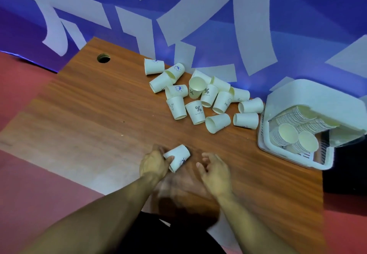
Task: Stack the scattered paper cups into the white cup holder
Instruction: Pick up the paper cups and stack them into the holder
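My left hand (153, 163) grips a white paper cup (177, 157) lying on its side just above the table's near part. My right hand (215, 171) hovers a little to the cup's right, fingers loosely spread and holding nothing. Several more paper cups (198, 97) lie scattered in a heap at the far middle of the wooden table (95, 105), most on their sides. The white cup holder (297, 154) stands at the table's right edge, lid raised, with rows of stacked cups (294, 134) inside.
A round cable hole (103, 58) sits near the table's far left corner. A blue wall with pale shapes (198, 15) runs right behind the cup heap. Red floor shows at left, a dark object (343, 172) at right beyond the holder.
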A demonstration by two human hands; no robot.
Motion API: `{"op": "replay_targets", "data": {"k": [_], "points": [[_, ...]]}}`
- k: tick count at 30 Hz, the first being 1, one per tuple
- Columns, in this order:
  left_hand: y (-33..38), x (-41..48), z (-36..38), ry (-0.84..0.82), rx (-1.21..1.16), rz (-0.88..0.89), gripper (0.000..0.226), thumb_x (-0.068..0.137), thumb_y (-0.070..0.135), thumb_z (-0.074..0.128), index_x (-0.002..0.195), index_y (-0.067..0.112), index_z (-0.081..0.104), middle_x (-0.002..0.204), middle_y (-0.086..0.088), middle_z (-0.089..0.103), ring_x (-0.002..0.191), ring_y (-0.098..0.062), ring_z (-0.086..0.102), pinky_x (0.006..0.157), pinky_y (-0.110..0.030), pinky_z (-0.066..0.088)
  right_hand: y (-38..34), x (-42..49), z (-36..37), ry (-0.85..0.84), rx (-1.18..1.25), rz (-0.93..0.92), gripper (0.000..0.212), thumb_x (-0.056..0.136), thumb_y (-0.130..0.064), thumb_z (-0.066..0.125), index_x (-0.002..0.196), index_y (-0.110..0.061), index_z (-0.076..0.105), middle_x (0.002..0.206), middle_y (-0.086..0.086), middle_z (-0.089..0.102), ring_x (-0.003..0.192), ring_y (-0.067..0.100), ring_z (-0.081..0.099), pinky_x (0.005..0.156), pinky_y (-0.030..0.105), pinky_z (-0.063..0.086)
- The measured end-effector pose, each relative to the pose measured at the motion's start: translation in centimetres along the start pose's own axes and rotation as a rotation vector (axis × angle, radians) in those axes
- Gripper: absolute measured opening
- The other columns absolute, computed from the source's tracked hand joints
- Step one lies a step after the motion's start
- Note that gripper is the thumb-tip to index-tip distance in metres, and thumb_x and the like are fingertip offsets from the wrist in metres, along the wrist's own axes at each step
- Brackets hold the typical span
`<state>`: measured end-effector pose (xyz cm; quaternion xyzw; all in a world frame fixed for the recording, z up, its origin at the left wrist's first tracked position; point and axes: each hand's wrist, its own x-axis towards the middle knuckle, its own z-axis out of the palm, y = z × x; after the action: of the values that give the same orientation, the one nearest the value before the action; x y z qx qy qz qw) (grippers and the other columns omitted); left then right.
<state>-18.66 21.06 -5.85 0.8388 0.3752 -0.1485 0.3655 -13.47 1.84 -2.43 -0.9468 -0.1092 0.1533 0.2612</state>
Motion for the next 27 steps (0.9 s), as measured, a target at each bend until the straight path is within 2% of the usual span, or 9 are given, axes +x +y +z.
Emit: {"op": "replay_targets", "data": {"k": [6,10,14,17,20,23,27], "points": [[-0.4,1.2,-0.2,-0.035,-0.179,0.015,0.027,0.081,0.037,0.075,0.091,0.024,0.053,0.097,0.005,0.071,0.097,-0.022,0.063,0.079,-0.033,0.051,-1.0,0.8,0.2,-0.028,-0.024,0.006,0.034,0.086,-0.035,0.066,0.118,-0.025,0.06,0.102,-0.013,0.06,0.085,0.005,0.06,0.076,0.022,0.048],[0.8,1.3,-0.9,-0.001,-0.251,0.055,0.024,0.084,0.027,0.073,0.09,0.022,0.051,0.094,0.003,0.069,0.092,-0.02,0.058,0.071,-0.027,0.041,-1.4,2.7,-0.4,-0.024,-0.089,-0.079,0.034,0.088,-0.031,0.064,0.119,-0.019,0.06,0.108,-0.006,0.061,0.09,0.011,0.062,0.075,0.027,0.05],[1.9,1.5,-2.0,0.035,-0.255,0.095,0.023,0.085,0.026,0.071,0.092,0.023,0.049,0.087,0.007,0.067,0.08,-0.014,0.055,0.066,-0.025,0.037,-2.0,5.7,-1.6,-0.039,-0.356,-0.227,0.031,0.09,-0.028,0.06,0.118,-0.014,0.06,0.121,-0.001,0.053,0.101,0.02,0.055,0.074,0.032,0.051],[2.3,1.7,-2.8,0.056,-0.216,0.126,0.023,0.086,0.028,0.07,0.094,0.026,0.049,0.086,0.011,0.065,0.079,-0.013,0.056,0.067,-0.026,0.038,-2.8,8.0,-3.0,-0.114,-0.519,-0.211,0.029,0.091,-0.029,0.057,0.117,-0.015,0.059,0.139,-0.003,0.041,0.112,0.022,0.048,0.077,0.036,0.053],[2.3,1.9,-3.3,0.09,-0.173,0.157,0.023,0.084,0.031,0.071,0.1,0.027,0.055,0.087,0.012,0.067,0.084,-0.015,0.062,0.071,-0.027,0.043,-3.0,9.8,-4.0,-0.199,-0.67,-0.223,0.027,0.089,-0.024,0.056,0.114,-0.014,0.06,0.153,-0.004,0.027,0.117,0.024,0.043,0.077,0.035,0.05],[2.5,2.0,-3.8,0.118,-0.137,0.19,0.024,0.082,0.033,0.072,0.103,0.026,0.063,0.086,0.013,0.067,0.086,-0.016,0.065,0.073,-0.026,0.045,-3.1,10.9,-4.7,-0.295,-0.781,-0.239,0.027,0.086,-0.017,0.056,0.111,-0.013,0.063,0.157,-0.004,0.019,0.118,0.026,0.04,0.077,0.036,0.051],[2.4,2.0,-4.1,0.1,-0.101,0.218,0.018,0.082,0.036,0.071,0.098,0.028,0.066,0.085,0.017,0.066,0.086,-0.011,0.065,0.072,-0.022,0.042,-3.5,11.7,-5.1,-0.391,-0.975,-0.309,0.027,0.09,-0.008,0.047,0.109,-0.011,0.066,0.16,0.003,0.01,0.122,0.031,0.035,0.081,0.038,0.046]]}}
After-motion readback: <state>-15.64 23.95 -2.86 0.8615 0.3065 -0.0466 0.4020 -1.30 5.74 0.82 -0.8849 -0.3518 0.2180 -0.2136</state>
